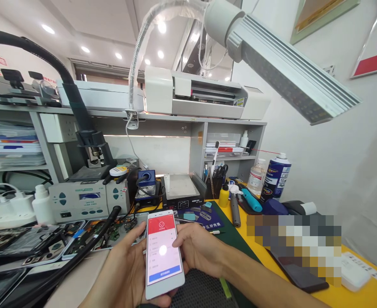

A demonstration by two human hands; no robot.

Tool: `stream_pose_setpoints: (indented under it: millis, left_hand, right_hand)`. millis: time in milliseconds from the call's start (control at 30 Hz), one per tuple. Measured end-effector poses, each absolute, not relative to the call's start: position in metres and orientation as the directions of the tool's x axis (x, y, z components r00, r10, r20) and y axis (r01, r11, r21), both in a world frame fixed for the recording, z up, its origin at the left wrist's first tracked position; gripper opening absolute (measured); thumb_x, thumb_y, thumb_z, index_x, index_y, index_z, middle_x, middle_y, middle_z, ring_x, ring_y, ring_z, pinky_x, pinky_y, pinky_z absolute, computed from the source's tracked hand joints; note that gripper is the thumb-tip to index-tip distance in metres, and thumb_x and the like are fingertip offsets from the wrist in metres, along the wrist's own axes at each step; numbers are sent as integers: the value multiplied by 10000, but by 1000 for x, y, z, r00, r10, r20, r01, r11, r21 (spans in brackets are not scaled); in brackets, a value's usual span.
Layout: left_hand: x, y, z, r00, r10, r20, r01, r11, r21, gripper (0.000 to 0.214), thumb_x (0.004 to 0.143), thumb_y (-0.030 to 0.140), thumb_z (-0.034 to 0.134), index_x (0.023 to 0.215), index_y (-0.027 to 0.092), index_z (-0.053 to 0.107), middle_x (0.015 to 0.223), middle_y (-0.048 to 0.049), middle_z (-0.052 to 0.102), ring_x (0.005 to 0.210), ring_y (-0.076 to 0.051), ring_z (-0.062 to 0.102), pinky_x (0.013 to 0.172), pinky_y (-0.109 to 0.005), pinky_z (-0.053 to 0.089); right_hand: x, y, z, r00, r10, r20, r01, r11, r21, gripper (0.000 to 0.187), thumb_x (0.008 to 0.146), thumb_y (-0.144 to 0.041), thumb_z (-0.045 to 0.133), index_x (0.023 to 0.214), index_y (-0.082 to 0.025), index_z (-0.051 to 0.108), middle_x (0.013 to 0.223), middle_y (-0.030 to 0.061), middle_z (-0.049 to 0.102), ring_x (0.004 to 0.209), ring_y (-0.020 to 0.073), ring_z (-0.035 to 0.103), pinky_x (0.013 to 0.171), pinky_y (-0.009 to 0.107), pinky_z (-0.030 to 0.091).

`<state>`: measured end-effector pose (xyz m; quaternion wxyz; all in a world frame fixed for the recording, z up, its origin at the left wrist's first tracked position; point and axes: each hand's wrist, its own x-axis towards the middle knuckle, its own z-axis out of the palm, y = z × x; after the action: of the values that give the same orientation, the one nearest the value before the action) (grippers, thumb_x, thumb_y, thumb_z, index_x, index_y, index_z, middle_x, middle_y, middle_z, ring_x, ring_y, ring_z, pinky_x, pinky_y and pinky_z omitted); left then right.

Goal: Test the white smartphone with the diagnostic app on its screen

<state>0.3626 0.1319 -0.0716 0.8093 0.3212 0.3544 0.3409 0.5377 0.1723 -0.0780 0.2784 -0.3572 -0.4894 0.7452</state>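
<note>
A white smartphone [162, 252] with a lit screen, red at the top and a blue button at the bottom, is held upright low in the middle of the view. My left hand [124, 273] cradles it from the left and underneath, fingers wrapped behind it. My right hand [196, 246] grips its right edge, thumb resting over the screen.
Opened phones and circuit boards [88, 233] lie at the left beside a soldering station [79, 201]. A hot plate [180, 190], tool holder, yellow bottle [223, 196] and blue spray can [276, 175] stand behind. A dark phone [299, 276] lies on the yellow table at right. A lamp [287, 68] hangs overhead.
</note>
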Motion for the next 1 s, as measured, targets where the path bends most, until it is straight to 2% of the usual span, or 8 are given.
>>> stream_pose_setpoints:
  millis: [300, 500, 600, 767, 1000]
  left_hand:
    - [362, 132, -73, 516, 773, -369, -331, 577, 746, 835, 879, 693, 498, 1472, 122, 361, 1011, -207, 760, 725, -317, 747, 525, -338, 565]
    - [362, 132, -71, 527, 767, -364, -304, 571, 763, 825, 905, 671, 466, 1493, 110, 322, 942, -211, 772, 705, -312, 749, 535, -320, 557]
    - [362, 132, -71, 530, 765, -367, -291, 570, 768, 795, 913, 626, 488, 1500, 119, 311, 989, -231, 775, 717, -309, 755, 536, -320, 561]
    - [363, 132, -69, 529, 766, -365, -289, 567, 771, 762, 907, 568, 543, 1491, 129, 326, 981, -216, 778, 716, -294, 753, 533, -300, 553]
    - [364, 130, -68, 522, 769, -369, -294, 568, 768, 786, 901, 570, 549, 1494, 119, 301, 897, -187, 779, 698, -302, 749, 532, -304, 556]
  right_hand:
    - [536, 171, -76, -576, 774, -265, -57, -361, -931, 468, 490, -188, 604, 952, -141, 661, 901, 100, 724, 749, 218, 632, 613, 344, 497]
    - [535, 171, -78, -558, 784, -272, -48, -358, -933, 476, 480, -193, 612, 952, -144, 661, 889, 100, 723, 758, 234, 648, 627, 353, 496]
    - [534, 172, -78, -560, 783, -270, -47, -356, -933, 483, 474, -188, 610, 953, -144, 659, 886, 102, 724, 761, 237, 645, 626, 359, 498]
    - [536, 171, -76, -575, 773, -266, -60, -365, -929, 450, 496, -220, 593, 936, -143, 641, 887, 105, 714, 754, 231, 635, 605, 329, 474]
    - [538, 173, -78, -607, 752, -255, -69, -370, -927, 402, 587, -299, 582, 962, -157, 616, 904, 105, 701, 782, 236, 632, 646, 354, 485]
